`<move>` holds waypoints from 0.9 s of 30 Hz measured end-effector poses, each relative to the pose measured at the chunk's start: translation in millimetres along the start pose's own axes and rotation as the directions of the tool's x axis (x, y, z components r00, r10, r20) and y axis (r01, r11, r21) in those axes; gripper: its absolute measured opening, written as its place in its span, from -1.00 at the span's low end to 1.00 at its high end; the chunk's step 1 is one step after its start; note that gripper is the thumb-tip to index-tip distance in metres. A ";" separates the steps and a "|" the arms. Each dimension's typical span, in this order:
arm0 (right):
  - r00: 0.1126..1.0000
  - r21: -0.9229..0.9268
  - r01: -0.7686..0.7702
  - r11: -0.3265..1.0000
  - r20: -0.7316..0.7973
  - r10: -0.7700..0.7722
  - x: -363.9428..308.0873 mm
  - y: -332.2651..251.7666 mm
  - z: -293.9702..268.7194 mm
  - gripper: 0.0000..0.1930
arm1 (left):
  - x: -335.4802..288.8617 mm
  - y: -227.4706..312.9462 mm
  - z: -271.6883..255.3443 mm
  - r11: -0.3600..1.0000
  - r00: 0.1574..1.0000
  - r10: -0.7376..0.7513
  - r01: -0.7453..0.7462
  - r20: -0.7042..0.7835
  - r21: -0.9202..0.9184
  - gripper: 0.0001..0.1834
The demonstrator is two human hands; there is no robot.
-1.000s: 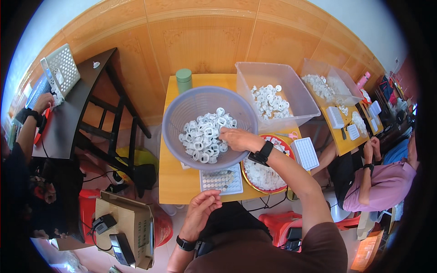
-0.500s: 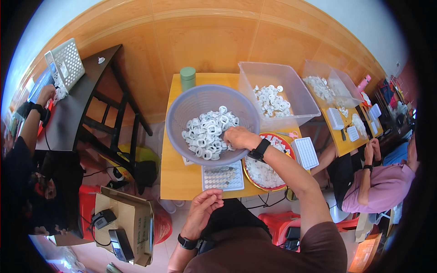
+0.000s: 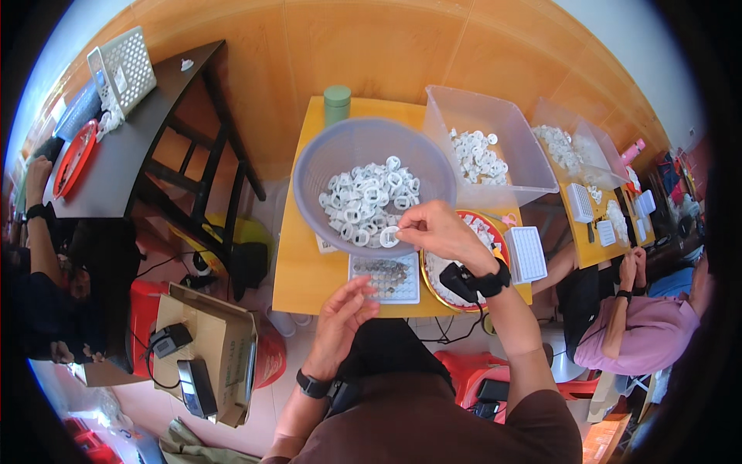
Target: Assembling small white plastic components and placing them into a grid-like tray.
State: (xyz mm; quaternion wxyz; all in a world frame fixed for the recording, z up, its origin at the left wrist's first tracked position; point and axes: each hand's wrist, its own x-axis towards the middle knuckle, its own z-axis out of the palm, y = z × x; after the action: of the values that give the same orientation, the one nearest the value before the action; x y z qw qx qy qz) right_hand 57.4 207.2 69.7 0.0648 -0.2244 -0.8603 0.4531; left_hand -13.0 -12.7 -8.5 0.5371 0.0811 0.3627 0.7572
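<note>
A small round white plastic piece with a frame-like middle (image 3: 389,237) is pinched between the thumb and fingers of my right hand (image 3: 442,232), over the near right rim of a grey-purple basket (image 3: 313,174). Inside the basket lies a heap of similar white plastic pieces (image 3: 367,197). My left hand (image 3: 338,321) hovers at the table's front edge, its fingers loosely bent and apart, with nothing visible in them. Just beyond it is a white tray (image 3: 411,296) holding rows of small grey-white round parts. A red-rimmed round dish (image 3: 504,246) full of small white parts sits partly under my right wrist.
A clear plastic bin (image 3: 525,184) with white pieces stands at the back right, a green canister (image 3: 337,104) at the back left. A white gridded tray (image 3: 529,255) lies beside the dish. Co-workers sit left and right; an open cardboard box (image 3: 209,348) stands at lower left.
My right hand has drawn back from the heap toward me, bringing out a white piece. The left hand's fingers have spread apart. The view has shifted, and the left co-worker's hand has pulled back.
</note>
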 end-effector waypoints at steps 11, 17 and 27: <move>0.979 0.276 -0.114 0.954 0.196 0.060 -73.2 16.7 55.2 -0.86 | -3.5 -5.0 1.5 0.992 0.993 -0.073 0.062 0.096 0.111 -0.65; 0.943 0.359 -0.332 0.872 0.158 0.294 -111.4 28.1 82.1 -0.84 | -12.2 -26.9 -15.4 0.953 0.963 -0.254 0.233 0.090 0.193 -0.74; 0.921 0.094 -0.074 0.993 -0.375 0.104 -98.1 48.3 85.4 -0.93 | -8.1 -31.9 -30.1 0.978 0.978 -0.208 0.207 0.032 0.032 -0.72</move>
State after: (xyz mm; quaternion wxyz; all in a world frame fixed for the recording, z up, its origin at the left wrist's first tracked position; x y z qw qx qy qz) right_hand 133.7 123.0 -10.0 0.2180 -0.3437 -0.8021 0.4370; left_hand -1.1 -28.6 -48.4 0.6183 0.0639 0.3702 0.6903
